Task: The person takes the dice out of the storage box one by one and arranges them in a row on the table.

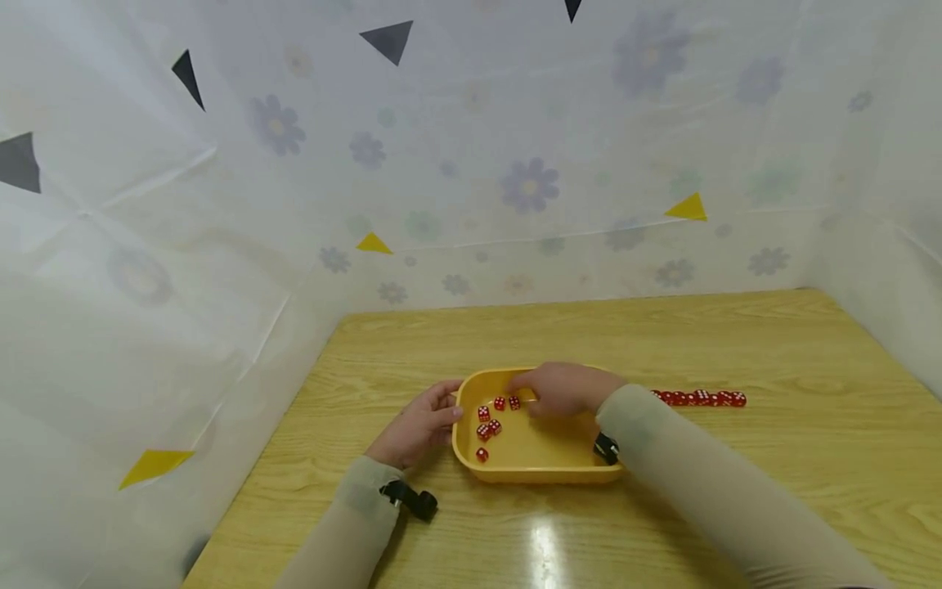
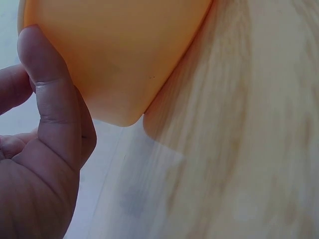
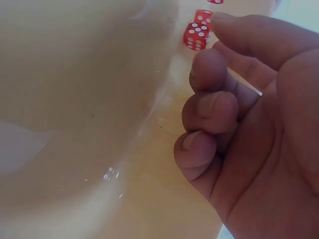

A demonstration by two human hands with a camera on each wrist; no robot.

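A yellow tray [image 1: 537, 472] sits mid-table and holds several red dice [image 1: 491, 417] in its left half. My right hand [image 1: 562, 388] is inside the tray just right of them. In the right wrist view three fingers [image 3: 209, 107] curl toward the palm and the forefinger's tip lies beside a red die [image 3: 196, 36]; nothing shows between the fingers. My left hand [image 1: 423, 421] rests against the tray's left outer wall. Up close, its thumb [image 2: 47, 94] lies flat along the orange wall [image 2: 124, 50].
A row of red dice [image 1: 699, 398] lies on the wooden table [image 1: 662, 335] right of the tray. White flowered sheeting [image 1: 515, 188] walls in the back and both sides. A yellow paper triangle [image 1: 153, 465] is stuck low on the left sheet.
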